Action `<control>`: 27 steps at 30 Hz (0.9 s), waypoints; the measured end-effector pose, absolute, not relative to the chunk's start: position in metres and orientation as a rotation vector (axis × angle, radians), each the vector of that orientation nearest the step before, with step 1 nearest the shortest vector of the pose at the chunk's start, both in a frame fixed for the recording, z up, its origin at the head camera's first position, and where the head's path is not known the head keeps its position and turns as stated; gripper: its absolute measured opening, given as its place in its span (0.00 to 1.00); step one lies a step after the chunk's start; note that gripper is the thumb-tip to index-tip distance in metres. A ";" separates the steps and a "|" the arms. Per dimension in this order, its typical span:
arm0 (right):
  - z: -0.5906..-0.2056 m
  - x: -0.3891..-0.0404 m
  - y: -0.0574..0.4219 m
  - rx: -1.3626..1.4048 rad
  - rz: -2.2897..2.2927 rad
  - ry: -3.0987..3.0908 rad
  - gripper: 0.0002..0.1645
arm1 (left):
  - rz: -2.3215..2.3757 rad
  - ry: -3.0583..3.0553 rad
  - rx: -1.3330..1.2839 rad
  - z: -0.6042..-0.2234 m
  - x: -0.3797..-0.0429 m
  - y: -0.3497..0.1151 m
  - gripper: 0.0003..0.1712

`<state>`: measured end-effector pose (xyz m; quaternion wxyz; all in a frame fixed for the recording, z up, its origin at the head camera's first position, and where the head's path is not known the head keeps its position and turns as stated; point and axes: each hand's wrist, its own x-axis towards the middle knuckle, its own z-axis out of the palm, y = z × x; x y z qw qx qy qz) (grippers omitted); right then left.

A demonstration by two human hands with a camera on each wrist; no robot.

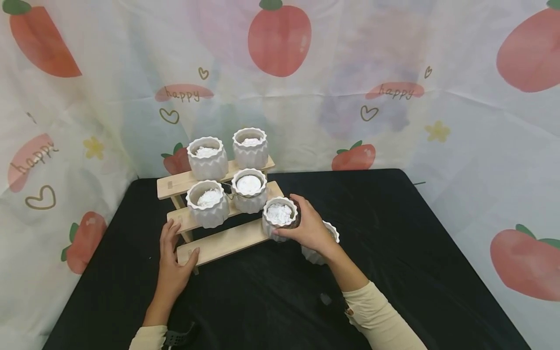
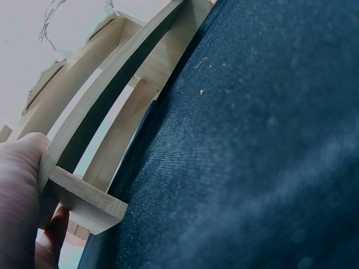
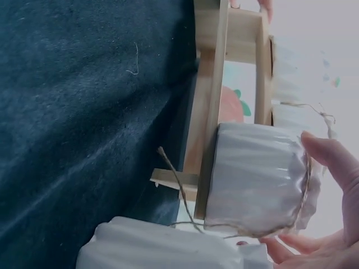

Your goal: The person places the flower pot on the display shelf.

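Note:
A three-step wooden stand point(image 1: 227, 243) stands on the black-covered table. My left hand point(image 1: 171, 273) grips its left end, the thumb at the lowest step and the fingers by the middle one. With thumb and fingers around the rim, my right hand point(image 1: 309, 224) holds a white fluted pot point(image 3: 252, 174) at the right end of the lowest step. White crumbly stuff fills this pot, and twine circles its neck. Partly hidden behind my right wrist is another white pot point(image 1: 312, 255), on the table.
Two white pots, one left point(image 1: 207, 163) and one right point(image 1: 251, 150), stand on the top step. The middle step carries two more, a left pot point(image 1: 208, 209) and a right pot point(image 1: 249, 194). A fruit-printed curtain point(image 1: 297, 121) hangs behind the table.

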<state>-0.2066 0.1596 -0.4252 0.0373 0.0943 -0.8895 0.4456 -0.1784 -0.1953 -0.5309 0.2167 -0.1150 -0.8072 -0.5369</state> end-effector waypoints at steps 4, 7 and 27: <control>-0.427 -0.204 0.165 0.284 1.354 -2.737 0.62 | -1.486 -2.223 -0.331 -0.530 -0.178 -0.196 0.51; -0.428 -0.202 0.170 0.293 1.351 -2.738 0.62 | -1.493 -2.218 -0.327 -0.528 -0.178 -0.195 0.51; -0.435 -0.181 0.220 0.233 1.219 -2.713 0.47 | -1.482 -2.256 -0.316 -0.527 -0.176 -0.197 0.53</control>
